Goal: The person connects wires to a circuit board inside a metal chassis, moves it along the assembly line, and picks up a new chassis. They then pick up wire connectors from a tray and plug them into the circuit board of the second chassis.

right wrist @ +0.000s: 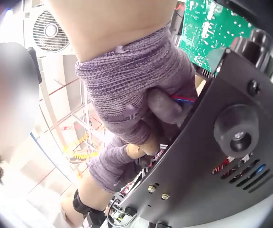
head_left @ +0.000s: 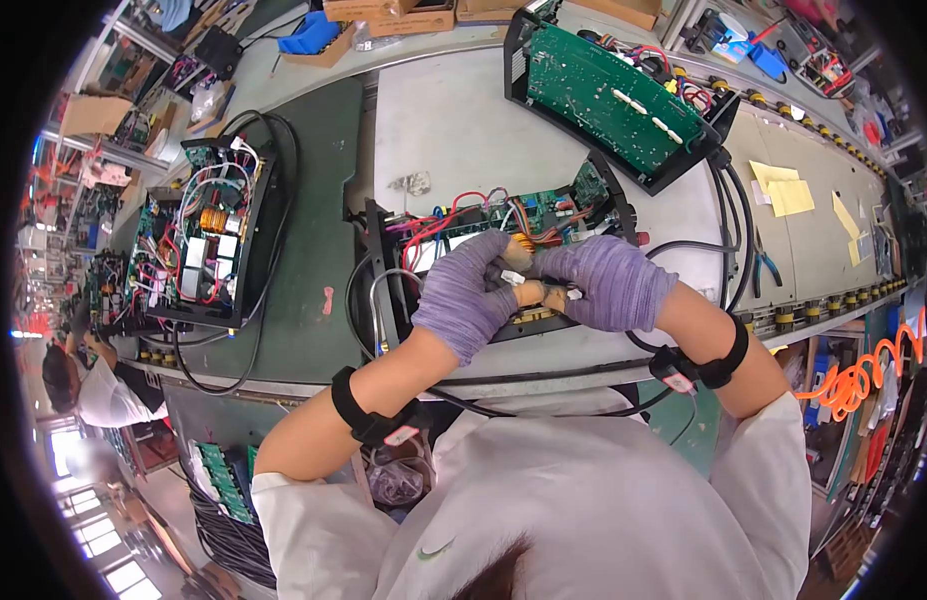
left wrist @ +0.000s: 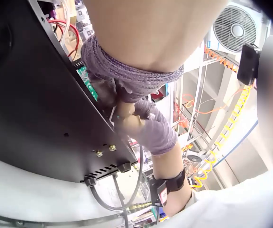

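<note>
My two hands, in purple knit gloves with bare fingertips, meet over an open black chassis filled with circuit boards and coloured wires. My left hand has its index finger and thumb bent around a small white connector. The right hand pinches a second small white piece, close to the left thumb tip. Red, blue and orange wires run beside the fingers. In the right wrist view, the right fingers reach in over the edge of the black panel, which hides their tips.
Behind stands a unit with a green circuit board on its face. At left, another open chassis sits on the green mat, its black cable looped round it. Pliers and yellow paper slips lie at right.
</note>
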Tool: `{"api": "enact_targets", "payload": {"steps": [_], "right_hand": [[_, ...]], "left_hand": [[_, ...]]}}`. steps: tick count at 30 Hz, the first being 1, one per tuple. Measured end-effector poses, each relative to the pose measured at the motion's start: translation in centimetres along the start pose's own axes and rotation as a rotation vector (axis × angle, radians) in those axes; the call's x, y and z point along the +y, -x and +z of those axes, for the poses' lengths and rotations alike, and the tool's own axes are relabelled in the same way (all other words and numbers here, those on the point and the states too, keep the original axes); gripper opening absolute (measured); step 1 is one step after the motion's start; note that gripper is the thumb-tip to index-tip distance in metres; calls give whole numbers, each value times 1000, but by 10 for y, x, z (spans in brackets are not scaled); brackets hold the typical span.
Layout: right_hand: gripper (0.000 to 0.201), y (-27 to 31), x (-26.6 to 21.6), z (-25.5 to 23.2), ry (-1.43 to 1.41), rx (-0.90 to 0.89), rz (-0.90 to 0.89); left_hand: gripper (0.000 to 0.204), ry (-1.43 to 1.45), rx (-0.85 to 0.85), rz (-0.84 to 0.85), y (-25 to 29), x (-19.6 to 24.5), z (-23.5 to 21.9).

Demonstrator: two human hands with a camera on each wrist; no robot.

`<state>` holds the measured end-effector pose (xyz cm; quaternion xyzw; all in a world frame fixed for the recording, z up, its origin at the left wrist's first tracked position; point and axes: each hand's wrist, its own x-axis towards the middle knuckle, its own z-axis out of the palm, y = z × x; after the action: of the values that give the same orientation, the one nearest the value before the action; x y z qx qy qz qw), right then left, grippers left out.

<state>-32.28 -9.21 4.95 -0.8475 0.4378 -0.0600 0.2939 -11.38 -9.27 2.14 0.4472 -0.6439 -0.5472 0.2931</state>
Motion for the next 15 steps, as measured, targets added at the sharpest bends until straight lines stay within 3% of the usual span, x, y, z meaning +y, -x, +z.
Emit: {"api": "enact_targets", "payload": {"steps": [2,4,8,12,15], "right_hand": [[34,-7,-4,-3,-39,-93,58],[31,-5,2,3,-33,-11,-16],[30,0,8,16,-22,108,2],[34,3,10,25,24,248,32],[40,5,4,13,-148,198,33]], "left_hand": [[38,-125,-14,-95,3,7,-3],[39,-270,-54,-248,5,22,-7],[36,-2,-64,-59,18,10,-3],[34,241,-61,-303,16,19,-6],[34,-5,-51,-233,13,11,-3]]}}
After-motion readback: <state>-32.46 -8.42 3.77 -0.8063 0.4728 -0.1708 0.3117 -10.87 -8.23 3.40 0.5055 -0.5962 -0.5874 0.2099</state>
